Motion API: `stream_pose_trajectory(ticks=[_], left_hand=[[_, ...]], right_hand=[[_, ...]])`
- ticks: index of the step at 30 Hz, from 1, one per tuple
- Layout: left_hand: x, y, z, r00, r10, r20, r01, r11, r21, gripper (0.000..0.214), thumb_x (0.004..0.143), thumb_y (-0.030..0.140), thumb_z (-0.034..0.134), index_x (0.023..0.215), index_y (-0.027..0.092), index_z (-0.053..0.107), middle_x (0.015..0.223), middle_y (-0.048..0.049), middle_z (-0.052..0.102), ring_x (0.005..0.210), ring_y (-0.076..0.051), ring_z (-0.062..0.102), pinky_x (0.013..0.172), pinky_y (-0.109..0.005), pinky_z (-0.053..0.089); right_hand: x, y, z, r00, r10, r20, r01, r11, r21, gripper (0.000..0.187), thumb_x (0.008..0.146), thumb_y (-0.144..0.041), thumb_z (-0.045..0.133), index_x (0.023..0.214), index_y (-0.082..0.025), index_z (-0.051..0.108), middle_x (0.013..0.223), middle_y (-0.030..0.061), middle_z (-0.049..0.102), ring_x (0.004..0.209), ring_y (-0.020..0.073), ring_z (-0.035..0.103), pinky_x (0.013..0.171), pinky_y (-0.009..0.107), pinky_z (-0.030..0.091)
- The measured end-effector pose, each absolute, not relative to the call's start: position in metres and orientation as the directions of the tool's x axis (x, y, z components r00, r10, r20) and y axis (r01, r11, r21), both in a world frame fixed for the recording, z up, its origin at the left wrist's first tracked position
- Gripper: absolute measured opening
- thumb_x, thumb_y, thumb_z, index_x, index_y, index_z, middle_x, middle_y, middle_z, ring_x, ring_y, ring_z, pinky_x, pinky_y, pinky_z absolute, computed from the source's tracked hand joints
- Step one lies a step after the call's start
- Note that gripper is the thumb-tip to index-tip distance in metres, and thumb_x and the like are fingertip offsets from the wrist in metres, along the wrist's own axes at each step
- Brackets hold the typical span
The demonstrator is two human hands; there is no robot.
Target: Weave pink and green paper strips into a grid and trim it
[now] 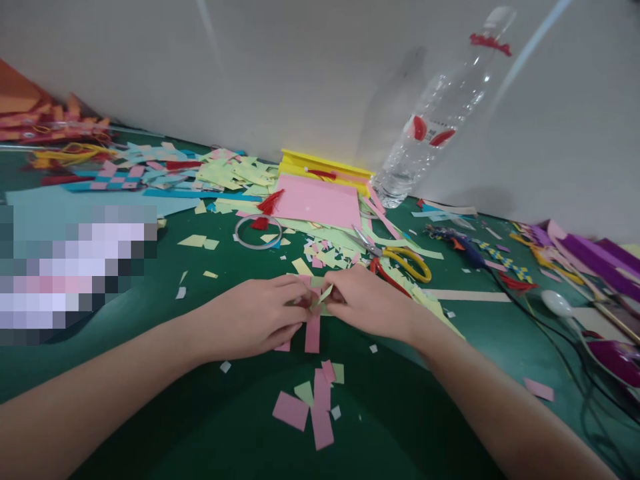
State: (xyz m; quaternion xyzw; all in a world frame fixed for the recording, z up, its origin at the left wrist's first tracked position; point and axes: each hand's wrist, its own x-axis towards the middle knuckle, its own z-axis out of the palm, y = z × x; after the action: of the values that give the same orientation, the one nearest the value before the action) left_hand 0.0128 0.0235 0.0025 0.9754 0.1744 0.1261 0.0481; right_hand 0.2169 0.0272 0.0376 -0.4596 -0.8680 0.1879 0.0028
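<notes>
Both hands meet at the middle of the table over a small piece of crossed pink and green paper strips [313, 333]. The fingers of my left hand [250, 317] are closed on its left side and partly cover it. My right hand [367, 303] pinches a pale green paper strip [326, 294] at its right side. Pink strip ends hang toward me below the fingers. Just behind my right hand lie scissors [400, 260] with yellow and red handles, blades pointing away. Loose pink paper pieces [291, 411] and green scraps lie nearer to me.
A roll of clear tape [259, 232] and a pink paper sheet [317, 200] lie beyond my hands. A plastic bottle [440, 120] leans on the wall. At right are a glue gun [460, 247] with a cord and a white spoon [557, 303]. Paper scraps cover the back.
</notes>
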Motion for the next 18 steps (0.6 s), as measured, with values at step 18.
stream_pose_trajectory(ticks=[18], left_hand=[[0.015,0.021,0.001,0.877,0.456,0.148,0.425,-0.883,0.201,0.032,0.090,0.018,0.046,0.121,0.020,0.055,0.120,-0.0037,0.061,0.116,-0.021,0.050,0.090,-0.033,0.048]], right_hand=[[0.277,0.039,-0.005,-0.336,0.819,0.465,0.930,0.367,0.025,0.018,0.079,-0.015,0.048,0.064,-0.018,0.059,0.069,0.0035,0.063,0.079,0.0216,0.057,0.079,0.038,0.036]])
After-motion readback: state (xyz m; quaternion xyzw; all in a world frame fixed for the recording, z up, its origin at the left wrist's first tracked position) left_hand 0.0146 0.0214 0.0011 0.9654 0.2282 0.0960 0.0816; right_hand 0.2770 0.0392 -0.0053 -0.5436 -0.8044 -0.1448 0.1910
